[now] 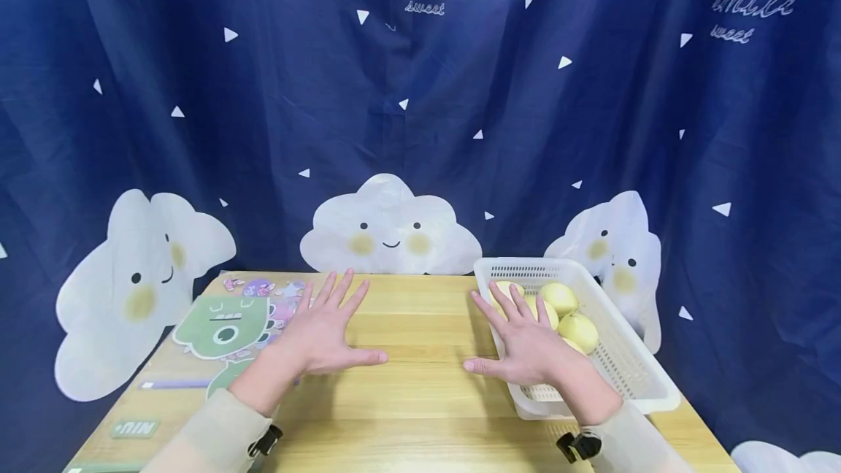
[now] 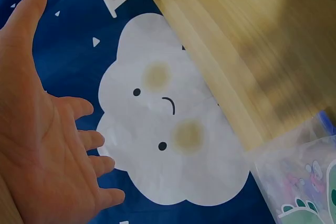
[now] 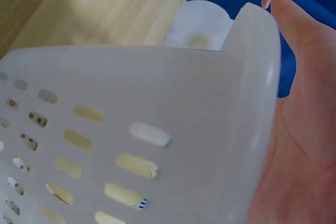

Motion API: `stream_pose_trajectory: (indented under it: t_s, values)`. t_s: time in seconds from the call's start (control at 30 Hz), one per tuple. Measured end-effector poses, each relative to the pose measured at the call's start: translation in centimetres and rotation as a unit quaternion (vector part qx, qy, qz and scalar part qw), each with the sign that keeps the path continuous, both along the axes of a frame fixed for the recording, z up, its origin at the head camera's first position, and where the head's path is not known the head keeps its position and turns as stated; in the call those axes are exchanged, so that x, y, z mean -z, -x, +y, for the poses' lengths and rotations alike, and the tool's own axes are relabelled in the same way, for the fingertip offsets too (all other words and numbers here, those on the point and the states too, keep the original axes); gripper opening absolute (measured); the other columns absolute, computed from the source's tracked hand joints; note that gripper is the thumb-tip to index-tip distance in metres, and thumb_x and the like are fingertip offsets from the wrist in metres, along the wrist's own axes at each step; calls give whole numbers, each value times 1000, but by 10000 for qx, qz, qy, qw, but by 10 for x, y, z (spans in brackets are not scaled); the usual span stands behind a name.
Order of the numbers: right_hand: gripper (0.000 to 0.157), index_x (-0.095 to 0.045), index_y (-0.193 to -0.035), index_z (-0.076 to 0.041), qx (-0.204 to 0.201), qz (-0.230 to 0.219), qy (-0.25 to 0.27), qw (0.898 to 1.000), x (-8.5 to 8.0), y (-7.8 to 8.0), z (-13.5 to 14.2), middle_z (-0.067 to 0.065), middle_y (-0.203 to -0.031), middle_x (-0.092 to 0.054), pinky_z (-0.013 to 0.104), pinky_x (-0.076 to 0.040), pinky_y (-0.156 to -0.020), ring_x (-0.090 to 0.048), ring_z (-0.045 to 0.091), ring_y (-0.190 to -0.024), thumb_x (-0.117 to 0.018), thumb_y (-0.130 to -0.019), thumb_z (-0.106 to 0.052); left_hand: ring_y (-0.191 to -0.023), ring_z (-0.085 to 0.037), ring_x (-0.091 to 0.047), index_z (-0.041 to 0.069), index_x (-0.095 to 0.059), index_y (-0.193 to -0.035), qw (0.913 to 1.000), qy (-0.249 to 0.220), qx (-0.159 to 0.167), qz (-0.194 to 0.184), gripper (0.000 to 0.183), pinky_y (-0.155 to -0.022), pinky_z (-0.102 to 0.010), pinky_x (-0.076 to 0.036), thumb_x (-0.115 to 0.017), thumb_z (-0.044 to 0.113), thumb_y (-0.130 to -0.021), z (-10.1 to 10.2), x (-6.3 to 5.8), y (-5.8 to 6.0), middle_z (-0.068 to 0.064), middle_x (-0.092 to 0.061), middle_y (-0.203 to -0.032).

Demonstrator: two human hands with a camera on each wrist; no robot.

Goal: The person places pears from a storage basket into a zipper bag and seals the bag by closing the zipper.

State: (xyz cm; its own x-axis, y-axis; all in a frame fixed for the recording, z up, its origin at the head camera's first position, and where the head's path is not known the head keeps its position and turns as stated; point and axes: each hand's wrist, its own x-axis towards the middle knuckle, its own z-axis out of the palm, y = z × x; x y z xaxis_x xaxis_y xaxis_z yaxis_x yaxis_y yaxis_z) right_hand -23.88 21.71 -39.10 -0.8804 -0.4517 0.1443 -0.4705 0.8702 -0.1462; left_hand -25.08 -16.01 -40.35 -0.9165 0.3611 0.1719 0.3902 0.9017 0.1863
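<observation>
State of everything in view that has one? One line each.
Left bare hand, fingers spread, holding nothing.
Right bare hand, fingers spread, holding nothing.
White perforated plastic basket, upright, partly filled.
Round pale-yellow fruits, loose inside basket.
Transparent cartoon-print plastic bag, lying flat; seal unclear.
Navy cloud-print curtain, hanging.

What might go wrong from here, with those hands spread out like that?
The right hand overlaps the basket in the head view, so a careless sweep might bump it; it sits near the right edge of the table.
The yellow fruits look round and loose, so a jolt could set them rolling.
The left hand is near the printed bag, which might get nudged.
</observation>
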Motion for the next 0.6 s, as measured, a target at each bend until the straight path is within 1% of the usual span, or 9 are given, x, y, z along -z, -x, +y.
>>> stream_pose_trajectory:
  t_s: [0.13, 0.2, 0.23, 0.27, 0.33, 0.4, 0.47, 0.53, 0.6]
  values:
    - [106, -28, -175, -28, 13, 1, -12, 10000, 1, 0, 1, 16, -183, -21, 87, -4, -126, -17, 56, -167, -69, -92, -79, -171, -47, -11, 19, -29, -175, 10000, -19, -24, 33, 129, -134, -77, -9, -60, 100, -78, 0, 0, -1, -16, -13, -185]
    - [106, -27, -175, -28, 18, 26, -47, 10000, 1, 0, 0, 17, -183, -23, 86, -9, -127, -23, 55, -165, -69, -92, -78, -170, -47, -12, 17, -31, -174, 10000, -29, -49, 55, 128, -134, -78, -11, -60, 98, -80, -1, -2, -2, -16, -15, -184]
    - [104, -28, -175, -28, 6, 65, -47, 10000, 1, -1, 0, 18, -181, -27, 85, -13, -127, -28, 55, -163, -70, -93, -76, -170, -47, -14, 16, -33, -173, 9999, -67, -61, 67, 125, -133, -78, -12, -60, 96, -82, -2, -3, -2, -17, -17, -184]
    - [101, -31, -174, -25, -34, 154, -35, 9999, 1, -1, 1, 19, -178, -33, 83, -20, -127, -35, 54, -160, -71, -95, -73, -169, -47, -19, 14, -36, -172, 9998, -110, -71, 120, 121, -133, -78, -15, -61, 93, -85, -4, -4, -2, -19, -23, -182]
    - [91, -40, -170, -20, -110, 410, -41, 9991, 0, -3, 0, 19, -168, -48, 75, -37, -124, -52, 49, -150, -73, -98, -64, -163, -47, -36, 9, -45, -167, 9994, -176, -99, 269, 106, -131, -74, -28, -64, 82, -92, -8, -8, -1, -22, -40, -174]
    - [73, -56, -159, -14, -244, 782, -35, 9966, -2, -6, 0, 16, -151, -64, 65, -53, -113, -66, 42, -133, -76, -100, -52, -150, -46, -54, 4, -57, -157, 9986, -276, -125, 434, 84, -124, -69, -43, -66, 65, -101, -18, -12, -2, -23, -59, -160]
    - [53, -68, -144, -12, -379, 1144, -50, 9927, -3, -10, 1, 10, -133, -73, 55, -61, -101, -73, 35, -118, -77, -100, -41, -130, -43, -70, 1, -67, -144, 9978, -439, -125, 483, 63, -110, -63, -56, -69, 49, -105, -31, -16, -3, -21, -72, -141]
    - [39, -74, -131, -13, -554, 1421, -51, 9883, -3, -16, 0, 5, -122, -75, 49, -63, -93, -75, 28, -109, -78, -100, -36, -113, -37, -77, 1, -72, -132, 9977, -580, -110, 338, 45, -98, -58, -63, -70, 38, -105, -50, -16, -4, -18, -79, -125]
    - [33, -76, -125, -14, -739, 1604, -57, 9843, -2, -23, -1, 1, -116, -76, 46, -63, -90, -75, 24, -103, -78, -99, -34, -91, -26, -76, 5, -76, -115, 9974, -707, -88, 103, 29, -83, -48, -64, -72, 31, -104, -70, -11, -5, -9, -80, -104]
